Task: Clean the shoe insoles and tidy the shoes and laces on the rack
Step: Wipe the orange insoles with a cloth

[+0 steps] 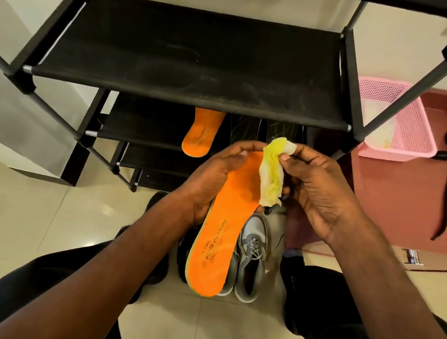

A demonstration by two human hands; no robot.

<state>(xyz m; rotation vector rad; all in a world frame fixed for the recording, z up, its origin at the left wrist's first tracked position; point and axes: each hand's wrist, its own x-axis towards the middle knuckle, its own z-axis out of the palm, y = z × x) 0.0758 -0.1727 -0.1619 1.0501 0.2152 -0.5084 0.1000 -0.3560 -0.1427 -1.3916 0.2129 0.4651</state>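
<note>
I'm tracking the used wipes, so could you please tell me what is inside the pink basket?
Inside the pink basket lies something white with yellow stains, probably used wipes. The rack's post covers its near left corner.

A pink mesh basket (pixel 398 127) stands on the maroon floor (pixel 399 204) just beside the rack's right legs, with a pale, yellow-stained scrap inside it. The maroon floor meets cream tiles (pixel 25 217) along a straight edge at lower right, where a small shiny metal fitting (pixel 411 256) sits. A white wall (pixel 15 14) rises at left, with a dark skirting (pixel 42 175) at its foot.
</note>
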